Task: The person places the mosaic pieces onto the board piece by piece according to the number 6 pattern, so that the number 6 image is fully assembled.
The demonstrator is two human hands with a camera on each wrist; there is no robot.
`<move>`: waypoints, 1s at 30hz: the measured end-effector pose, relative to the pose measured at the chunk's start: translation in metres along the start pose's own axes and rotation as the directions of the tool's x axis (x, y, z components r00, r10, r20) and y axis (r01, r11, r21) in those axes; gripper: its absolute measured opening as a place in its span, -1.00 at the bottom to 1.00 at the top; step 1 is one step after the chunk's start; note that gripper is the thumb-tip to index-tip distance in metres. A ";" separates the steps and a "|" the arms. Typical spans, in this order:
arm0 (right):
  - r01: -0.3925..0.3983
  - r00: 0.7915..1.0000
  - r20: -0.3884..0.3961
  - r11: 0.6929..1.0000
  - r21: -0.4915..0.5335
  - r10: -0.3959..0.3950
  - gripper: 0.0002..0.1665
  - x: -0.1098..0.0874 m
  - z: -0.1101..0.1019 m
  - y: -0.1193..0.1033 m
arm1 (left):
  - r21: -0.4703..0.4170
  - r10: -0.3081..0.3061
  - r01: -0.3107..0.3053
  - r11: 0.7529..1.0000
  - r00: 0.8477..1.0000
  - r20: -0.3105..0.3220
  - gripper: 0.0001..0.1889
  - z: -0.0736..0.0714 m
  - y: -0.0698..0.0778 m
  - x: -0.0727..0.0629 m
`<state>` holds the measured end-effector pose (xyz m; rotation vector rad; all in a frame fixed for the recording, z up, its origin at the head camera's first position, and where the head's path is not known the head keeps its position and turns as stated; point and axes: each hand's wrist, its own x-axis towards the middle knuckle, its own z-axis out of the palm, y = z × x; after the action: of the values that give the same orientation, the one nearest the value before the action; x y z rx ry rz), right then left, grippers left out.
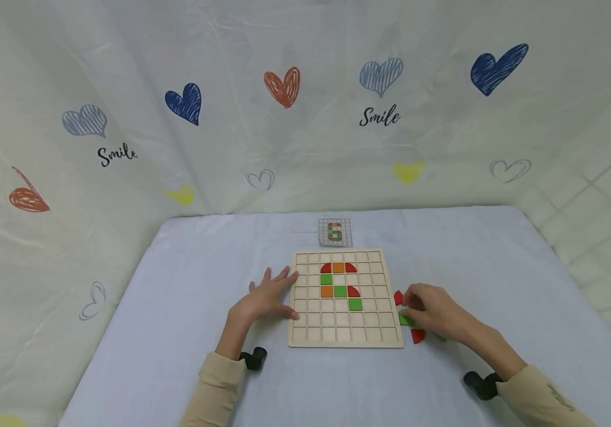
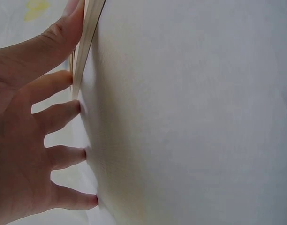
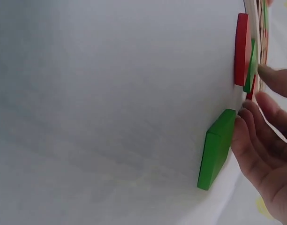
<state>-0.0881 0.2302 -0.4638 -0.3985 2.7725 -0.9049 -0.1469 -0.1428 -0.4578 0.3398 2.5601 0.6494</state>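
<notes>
On the table lies a wooden grid board [image 1: 310,335] bearing red, orange and green tiles in its upper middle. My left hand [image 1: 266,299] rests at the board's left edge with fingers spread; the left wrist view shows the thumb [image 2: 64,33] against the board's side. My right hand [image 1: 435,309] hovers low over loose tiles right of the board, thumb and fingertips a little apart. Near those fingertips are a red quarter-round tile [image 1: 398,298] and a green tile [image 1: 405,319]. Another red tile [image 1: 418,336] lies below, and a green square tile [image 3: 216,150] lies beside the fingers.
Behind the board lies a small pattern card [image 1: 335,232] with a coloured figure on a grid. A white cloth covers the table [image 1: 204,255], and a printed curtain [image 1: 326,142] hangs behind it. Black wrist devices [image 1: 254,359] sit at both sleeves.
</notes>
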 end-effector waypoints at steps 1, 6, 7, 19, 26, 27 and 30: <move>-0.009 1.000 -0.012 1.000 0.000 0.009 -0.79 0.002 0.000 0.000 | -0.002 0.001 -0.001 1.000 1.000 0.001 0.05 0.000 0.000 0.000; -0.044 0.999 -0.033 0.999 -0.028 0.043 -0.65 0.012 0.002 -0.001 | -0.019 0.005 -0.004 1.000 1.000 0.002 0.05 -0.001 0.000 -0.001; -0.042 0.999 -0.028 0.998 -0.038 0.041 -0.62 0.013 0.002 -0.001 | -0.022 0.004 -0.004 1.000 1.000 0.002 0.05 -0.001 0.000 -0.001; 0.029 0.999 -0.018 0.995 -0.096 -0.031 -0.78 0.024 -0.004 0.005 | -0.014 -0.001 0.001 1.000 1.000 0.005 0.04 -0.002 0.003 -0.003; 0.036 0.999 0.004 0.996 -0.083 -0.035 -0.75 0.022 -0.008 0.009 | -0.008 0.006 -0.006 1.000 1.000 0.008 0.04 -0.002 0.003 -0.003; 0.038 0.999 0.007 0.996 -0.084 -0.038 -0.75 0.022 -0.008 0.009 | -0.006 0.005 -0.005 1.000 1.000 0.008 0.04 -0.003 0.003 -0.002; 0.041 0.999 0.017 0.996 -0.081 -0.039 -0.77 0.022 -0.010 0.010 | -0.004 0.003 -0.003 1.000 1.000 0.009 0.04 -0.003 0.003 -0.002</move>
<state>-0.1132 0.2363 -0.4641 -0.4739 2.8034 -0.7958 -0.1460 -0.1420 -0.4535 0.3443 2.5493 0.6527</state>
